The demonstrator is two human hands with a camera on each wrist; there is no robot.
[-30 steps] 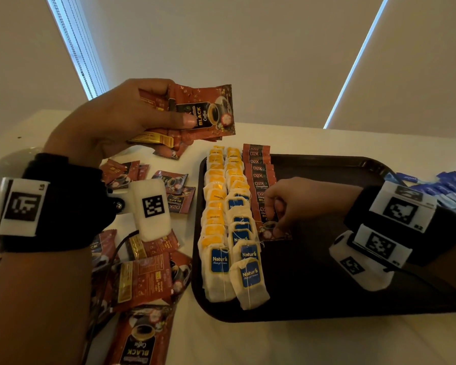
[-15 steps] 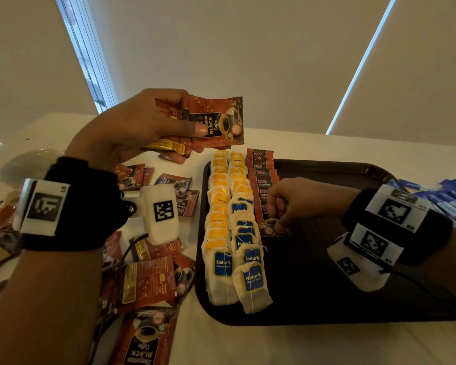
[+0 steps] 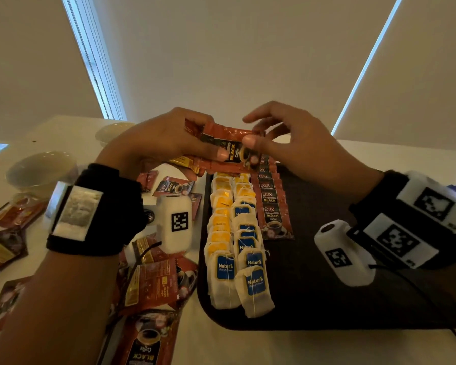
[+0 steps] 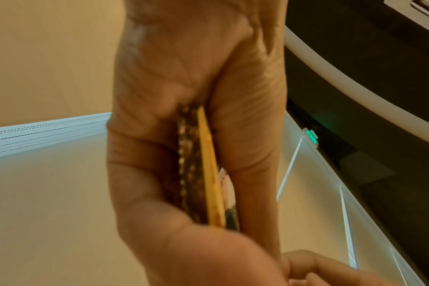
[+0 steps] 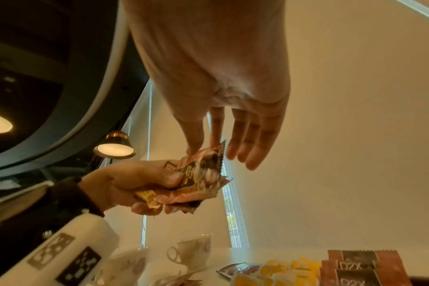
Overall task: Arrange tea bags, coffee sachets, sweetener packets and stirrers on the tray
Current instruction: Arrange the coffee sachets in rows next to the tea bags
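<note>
Coffee sachet (image 3: 233,143) between right fingers (image 3: 249,140)

The left hand (image 4: 174,116) fills the frame, its thumb and fingers clamped around a stack of coffee sachets (image 4: 203,174) seen edge-on, brown serrated edges beside a yellow one. Below the stack, at the frame's bottom right, fingertips of the right hand (image 4: 330,269) come close to it.

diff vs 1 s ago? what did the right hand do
The right hand let go of the sachet it was setting at the near end of the coffee row on the tray, rose, and now pinches the top sachet of the bundle gripped by the left hand. Tea bag rows unchanged.
</note>
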